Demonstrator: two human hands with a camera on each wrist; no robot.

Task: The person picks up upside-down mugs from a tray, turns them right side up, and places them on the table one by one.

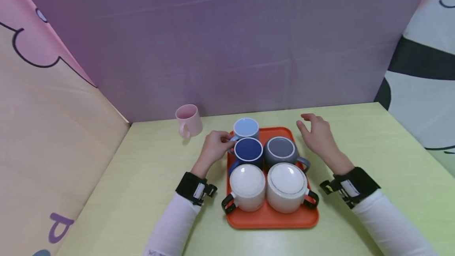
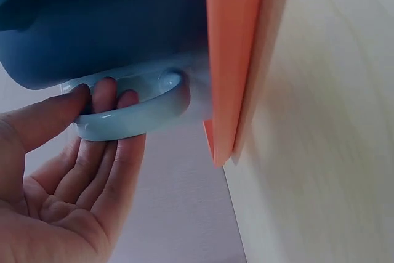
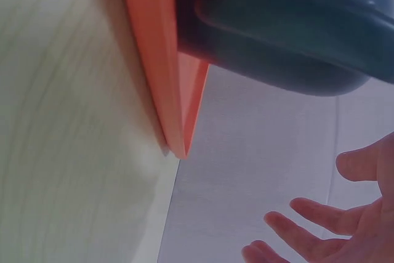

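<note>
pinching the light blue mug handle (glossy, curved), left hand.

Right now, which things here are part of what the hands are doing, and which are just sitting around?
In play:
left hand, pinching the handle of the light blue ceramic mug
orange plastic tray
right hand, open, holding nothing

Sitting around:
dark blue mug
grey mug
two upturned white mugs
pink mug

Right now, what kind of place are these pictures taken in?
Probably a staged tabletop set, not a real kitchen: a pale green table is screened by hung cloth backdrops, and mugs sit grouped on an orange tray.
</note>
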